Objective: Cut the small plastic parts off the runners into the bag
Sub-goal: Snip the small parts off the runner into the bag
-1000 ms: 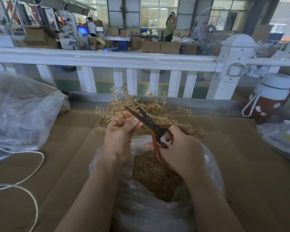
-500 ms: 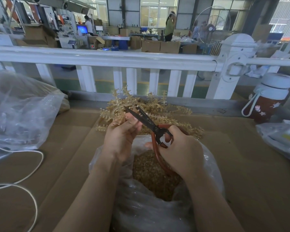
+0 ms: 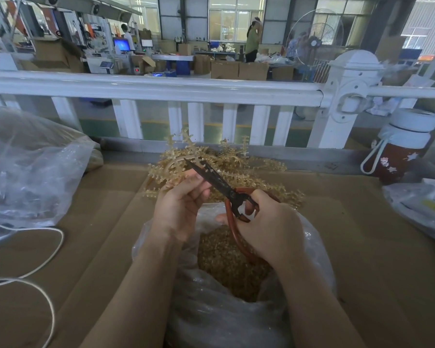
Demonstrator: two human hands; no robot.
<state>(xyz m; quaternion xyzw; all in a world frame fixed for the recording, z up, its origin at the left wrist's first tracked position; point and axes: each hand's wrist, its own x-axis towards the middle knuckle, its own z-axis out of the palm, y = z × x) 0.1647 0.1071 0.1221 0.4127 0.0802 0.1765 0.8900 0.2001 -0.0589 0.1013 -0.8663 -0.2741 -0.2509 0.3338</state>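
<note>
Head view puts us midway: left hand (image 3: 178, 209) pinching a runner (image 3: 172, 167), right hand (image 3: 266, 227) gripping scissors (image 3: 219, 183), the bag (image 3: 236, 310) part full, a pile of runners (image 3: 256, 177) left on the counter (image 3: 362, 247).

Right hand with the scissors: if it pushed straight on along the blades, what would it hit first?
Probably the runner that the left hand holds at the tips of the scissors in the right hand; depth is uncertain.

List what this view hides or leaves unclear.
- Head view: the scissors blade tips sit against the runner; the cut point is too small to see.
- The right hand covers the far handle loop.
- The bag is cut off by the bottom edge.
- The left hand hides its fingers' hold.
</note>
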